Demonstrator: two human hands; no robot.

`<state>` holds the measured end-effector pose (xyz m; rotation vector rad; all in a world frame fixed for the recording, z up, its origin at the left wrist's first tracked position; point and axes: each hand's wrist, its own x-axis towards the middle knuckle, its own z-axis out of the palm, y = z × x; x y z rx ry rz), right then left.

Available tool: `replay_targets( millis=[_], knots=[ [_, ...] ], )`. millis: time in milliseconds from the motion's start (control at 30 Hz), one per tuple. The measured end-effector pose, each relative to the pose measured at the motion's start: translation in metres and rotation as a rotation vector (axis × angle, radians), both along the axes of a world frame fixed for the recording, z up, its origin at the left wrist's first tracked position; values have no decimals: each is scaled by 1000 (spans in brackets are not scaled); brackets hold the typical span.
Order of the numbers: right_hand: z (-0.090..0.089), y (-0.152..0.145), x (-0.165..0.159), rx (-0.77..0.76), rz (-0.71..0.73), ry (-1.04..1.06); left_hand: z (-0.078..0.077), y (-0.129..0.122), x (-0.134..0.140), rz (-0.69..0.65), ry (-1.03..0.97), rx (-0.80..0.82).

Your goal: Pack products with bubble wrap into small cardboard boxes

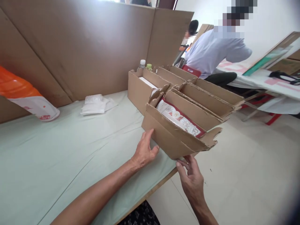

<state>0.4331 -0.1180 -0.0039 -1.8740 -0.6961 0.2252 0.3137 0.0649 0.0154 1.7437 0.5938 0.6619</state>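
Observation:
A long open cardboard box (164,137) sits at the table's right edge, its near end overhanging. Inside it lies a white printed packet with dark red edging (178,115). My left hand (145,150) is at the box's left side, fingers spread and fingertips against or very near the cardboard. By the lower near corner is my right hand (191,175), thumb and fingers bent and apart; some fingertips are hidden by the box, so I cannot tell how firmly they touch. Neither hand is wrapped around anything.
More cardboard boxes (203,97) stand right behind, one holding something white. Bottles (142,64) are beyond them. A cardboard panel (105,47) borders the table (70,156). Folded bubble wrap (95,104) and an orange-and-white plastic item (25,97) lie left. Another person (213,47) sits right.

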Motion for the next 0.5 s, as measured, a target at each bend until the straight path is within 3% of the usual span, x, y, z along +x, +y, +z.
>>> replay_targets(
  millis=[233, 500],
  knots=[
    [-6, 20, 17, 66, 150, -110, -12, 24, 31, -137, 71, 58],
    [-4, 21, 39, -5, 286, -187, -21, 21, 3, -192, 110, 87]
  ],
)
